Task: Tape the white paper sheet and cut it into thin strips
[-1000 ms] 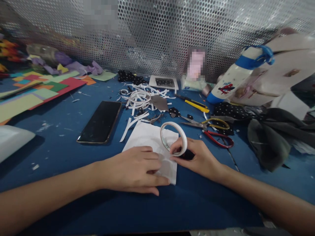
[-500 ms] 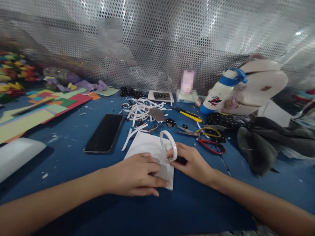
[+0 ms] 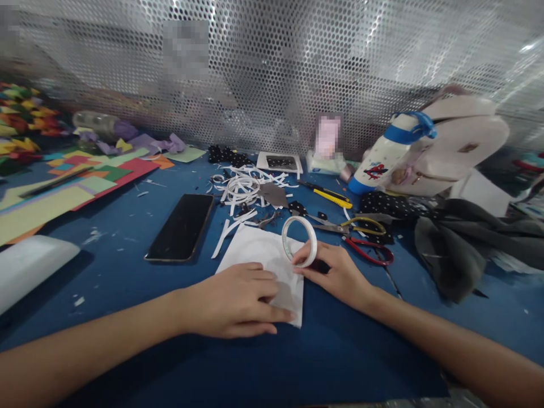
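Note:
A white sheet of paper (image 3: 255,249) lies on the blue table, its lower right corner pointing toward me. Flat across its lower part rests my left hand (image 3: 238,300), fingers spread and holding nothing. My right hand (image 3: 335,272) pinches a roll of white tape (image 3: 313,241) by its lower rim, upright above the paper's right edge. White paper strips (image 3: 242,190) are heaped just behind the sheet.
A black phone (image 3: 181,228) lies left of the paper. Scissors with yellow handles (image 3: 368,225), red-handled scissors (image 3: 369,252) and a yellow cutter (image 3: 332,198) lie at the right. Behind them lean a bottle (image 3: 385,153) and a pale bag (image 3: 463,141). Coloured paper (image 3: 102,175) covers the left.
The tape roll in my right hand has turned to show its open ring more and shifted slightly right. My left hand stays pressed on the paper. The view has shifted a little.

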Action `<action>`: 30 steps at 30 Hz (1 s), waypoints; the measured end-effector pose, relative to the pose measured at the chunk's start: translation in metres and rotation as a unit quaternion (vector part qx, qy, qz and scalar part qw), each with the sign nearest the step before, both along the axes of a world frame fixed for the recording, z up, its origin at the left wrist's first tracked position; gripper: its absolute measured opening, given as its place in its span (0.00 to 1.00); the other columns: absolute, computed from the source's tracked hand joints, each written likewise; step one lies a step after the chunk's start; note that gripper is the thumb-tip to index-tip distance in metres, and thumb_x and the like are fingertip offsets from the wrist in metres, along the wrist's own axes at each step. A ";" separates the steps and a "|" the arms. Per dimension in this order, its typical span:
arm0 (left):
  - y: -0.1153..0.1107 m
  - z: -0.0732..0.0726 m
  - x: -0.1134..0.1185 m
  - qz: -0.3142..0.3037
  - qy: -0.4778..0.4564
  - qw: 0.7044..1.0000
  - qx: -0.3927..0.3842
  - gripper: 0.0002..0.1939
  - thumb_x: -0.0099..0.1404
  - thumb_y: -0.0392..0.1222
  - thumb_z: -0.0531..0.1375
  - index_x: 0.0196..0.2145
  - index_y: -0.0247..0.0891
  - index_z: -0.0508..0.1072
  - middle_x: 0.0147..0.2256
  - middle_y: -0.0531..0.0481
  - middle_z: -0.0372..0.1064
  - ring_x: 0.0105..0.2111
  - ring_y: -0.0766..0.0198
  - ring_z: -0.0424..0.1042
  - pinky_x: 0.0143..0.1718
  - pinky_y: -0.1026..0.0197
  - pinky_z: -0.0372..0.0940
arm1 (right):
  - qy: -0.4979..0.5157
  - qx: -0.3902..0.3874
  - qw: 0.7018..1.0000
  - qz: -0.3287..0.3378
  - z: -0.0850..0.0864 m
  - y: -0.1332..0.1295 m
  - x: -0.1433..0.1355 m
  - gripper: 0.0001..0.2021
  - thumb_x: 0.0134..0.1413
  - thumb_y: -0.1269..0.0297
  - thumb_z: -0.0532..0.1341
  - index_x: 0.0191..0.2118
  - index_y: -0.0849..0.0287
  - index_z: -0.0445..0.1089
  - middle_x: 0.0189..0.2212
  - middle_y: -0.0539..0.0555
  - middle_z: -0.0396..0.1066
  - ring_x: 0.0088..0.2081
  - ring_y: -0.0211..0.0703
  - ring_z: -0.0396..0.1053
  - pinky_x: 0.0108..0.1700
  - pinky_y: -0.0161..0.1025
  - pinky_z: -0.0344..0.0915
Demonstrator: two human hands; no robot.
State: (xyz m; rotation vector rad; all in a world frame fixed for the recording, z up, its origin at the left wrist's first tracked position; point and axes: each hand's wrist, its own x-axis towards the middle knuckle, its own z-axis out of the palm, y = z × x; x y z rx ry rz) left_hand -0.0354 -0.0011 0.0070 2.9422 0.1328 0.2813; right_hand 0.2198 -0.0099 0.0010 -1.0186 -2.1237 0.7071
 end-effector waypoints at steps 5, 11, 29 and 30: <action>0.001 0.002 0.001 0.002 0.005 1.000 -0.013 0.16 0.75 0.46 0.52 0.56 0.45 0.69 0.35 0.49 0.68 0.33 0.59 0.64 0.35 0.56 0.57 | 0.021 0.014 0.999 -0.031 0.000 0.005 0.002 0.05 0.55 0.63 0.69 0.36 0.56 0.77 0.35 0.53 0.77 0.36 0.46 0.75 0.40 0.42 0.71; 0.001 0.003 0.001 0.000 -0.008 1.000 -0.023 0.16 0.75 0.45 0.51 0.56 0.44 0.69 0.34 0.49 0.67 0.31 0.59 0.64 0.36 0.56 0.57 | 0.018 0.024 0.998 -0.047 -0.001 0.009 0.002 0.03 0.54 0.66 0.69 0.35 0.56 0.78 0.35 0.53 0.79 0.37 0.46 0.76 0.40 0.41 0.71; 0.002 0.000 0.001 0.000 0.006 0.999 -0.034 0.17 0.75 0.45 0.51 0.58 0.46 0.68 0.34 0.49 0.67 0.32 0.59 0.65 0.41 0.54 0.57 | -0.085 0.054 0.993 -0.054 -0.004 0.010 0.001 0.04 0.57 0.69 0.67 0.38 0.56 0.76 0.38 0.52 0.76 0.36 0.45 0.76 0.41 0.40 0.70; 0.002 0.000 0.001 -0.001 0.005 0.999 -0.034 0.17 0.75 0.45 0.50 0.58 0.46 0.68 0.34 0.49 0.67 0.31 0.59 0.65 0.41 0.54 0.57 | -0.084 0.054 0.993 -0.055 -0.004 0.010 0.001 0.04 0.57 0.69 0.67 0.38 0.56 0.76 0.38 0.52 0.76 0.36 0.45 0.76 0.41 0.40 0.70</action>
